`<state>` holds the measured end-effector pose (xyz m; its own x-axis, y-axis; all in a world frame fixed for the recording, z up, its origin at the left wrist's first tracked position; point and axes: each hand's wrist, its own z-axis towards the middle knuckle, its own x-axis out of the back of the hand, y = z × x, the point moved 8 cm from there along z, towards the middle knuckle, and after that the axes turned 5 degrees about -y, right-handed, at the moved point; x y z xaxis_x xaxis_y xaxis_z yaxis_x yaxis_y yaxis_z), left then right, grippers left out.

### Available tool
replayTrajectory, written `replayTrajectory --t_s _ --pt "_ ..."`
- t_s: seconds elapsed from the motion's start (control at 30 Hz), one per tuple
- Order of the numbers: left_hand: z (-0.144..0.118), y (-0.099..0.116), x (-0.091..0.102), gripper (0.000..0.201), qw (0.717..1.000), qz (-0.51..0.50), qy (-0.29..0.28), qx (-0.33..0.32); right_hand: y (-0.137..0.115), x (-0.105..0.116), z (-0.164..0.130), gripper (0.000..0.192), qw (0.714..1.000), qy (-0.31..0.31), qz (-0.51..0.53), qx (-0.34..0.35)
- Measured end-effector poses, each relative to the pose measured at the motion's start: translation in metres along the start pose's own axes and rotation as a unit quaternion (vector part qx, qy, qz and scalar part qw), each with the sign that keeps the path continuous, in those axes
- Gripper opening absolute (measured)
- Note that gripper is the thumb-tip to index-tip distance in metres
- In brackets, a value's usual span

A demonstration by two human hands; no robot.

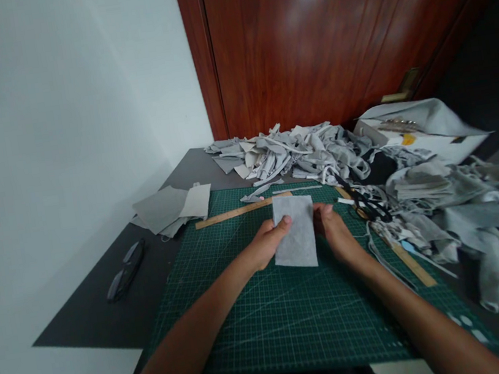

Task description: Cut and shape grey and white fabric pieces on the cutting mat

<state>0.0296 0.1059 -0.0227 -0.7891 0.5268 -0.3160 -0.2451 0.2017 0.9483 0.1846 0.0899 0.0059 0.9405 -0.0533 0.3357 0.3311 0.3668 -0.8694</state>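
A rectangular piece of grey fabric [298, 239] is held up above the green cutting mat [268, 320]. My left hand [270, 241] grips its left side, thumb flat on the front and the other fingers hidden behind. At its right edge is my right hand [335, 230], with fingers curled in against the fabric and the thumb drawn close to them. Part of those fingertips is hidden. Beyond the fabric, a wooden ruler [234, 212] lies slanted across the mat, with a small grey scrap [255, 195] near it.
Black scissors [368, 204] and a second ruler [411, 263] lie at right beside heaped grey fabric [475, 205]. More scraps [290, 147] pile along the back, by a white box [428, 140]. Flat fabric pieces [162, 208] and folded glasses [126, 271] rest at left.
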Motion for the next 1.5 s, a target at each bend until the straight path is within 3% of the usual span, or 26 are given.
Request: replayTrajectory --t_s 0.07,0.2,0.53,0.7,0.87,0.97,1.13,1.33,1.5 --pt "0.000 0.006 0.003 0.074 0.999 -0.025 0.018 -0.019 0.000 -0.012 -0.002 0.068 0.997 -0.050 0.049 -0.023" --pt "0.001 0.009 0.006 0.076 0.998 -0.041 0.032 -0.018 -0.008 -0.024 -0.006 0.050 0.989 -0.071 0.123 -0.046" --pt "0.004 0.015 0.017 0.076 0.999 -0.001 0.029 -0.032 0.008 -0.032 -0.007 0.042 0.978 -0.025 0.186 -0.092" --pt "0.006 0.016 0.017 0.075 0.998 0.019 0.020 -0.051 0.006 -0.023 -0.005 0.040 0.986 0.028 0.149 -0.070" --pt "0.005 0.010 0.013 0.072 1.000 -0.010 0.005 -0.014 0.006 -0.021 -0.004 0.033 0.988 0.013 0.145 -0.052" --pt "0.004 0.014 0.014 0.064 0.998 -0.065 0.002 -0.009 -0.001 -0.020 -0.004 0.038 0.993 -0.016 0.112 0.009" --pt "0.005 0.014 0.016 0.058 0.994 -0.109 -0.027 0.013 -0.029 -0.016 -0.013 0.041 0.976 -0.020 -0.096 0.195" --pt "0.005 0.004 0.013 0.051 0.992 -0.101 -0.046 0.055 -0.041 -0.007 -0.020 0.037 0.951 0.026 -0.185 0.244" --pt "0.005 0.003 0.012 0.047 0.989 -0.104 -0.075 0.068 -0.052 -0.014 -0.026 0.032 0.923 -0.027 -0.239 0.302"
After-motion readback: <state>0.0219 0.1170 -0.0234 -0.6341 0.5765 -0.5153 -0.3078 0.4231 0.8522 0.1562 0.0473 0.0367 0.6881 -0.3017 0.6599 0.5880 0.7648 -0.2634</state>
